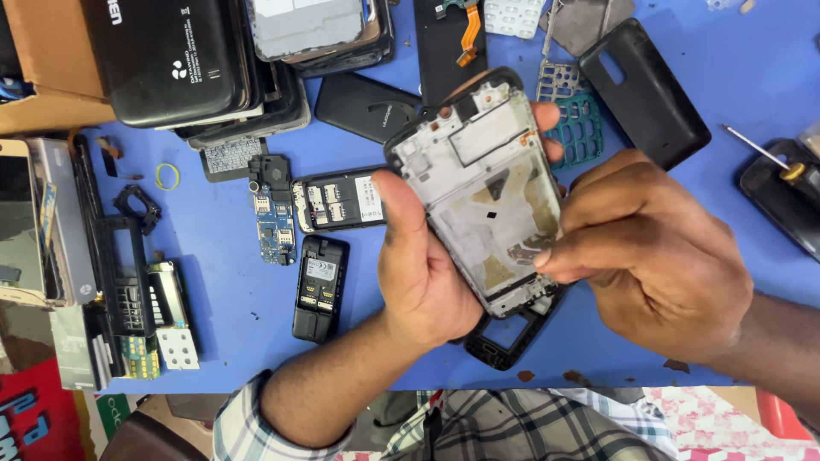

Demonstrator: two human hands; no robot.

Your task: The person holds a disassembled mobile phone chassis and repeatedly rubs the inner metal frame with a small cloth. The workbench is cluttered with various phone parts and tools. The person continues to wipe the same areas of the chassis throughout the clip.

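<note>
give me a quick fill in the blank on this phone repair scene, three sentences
1. Both hands hold an opened phone frame above a table coloured ____.
2. The left hand grips the frame with its ____ on the near side.
3. The small rubber ring lying on the table is ____.

Missing words: blue; thumb; yellow

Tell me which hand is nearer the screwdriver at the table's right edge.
Right. The right hand is just left of and below the screwdriver; the left hand is farther left, across the phone frame both hold.
</note>
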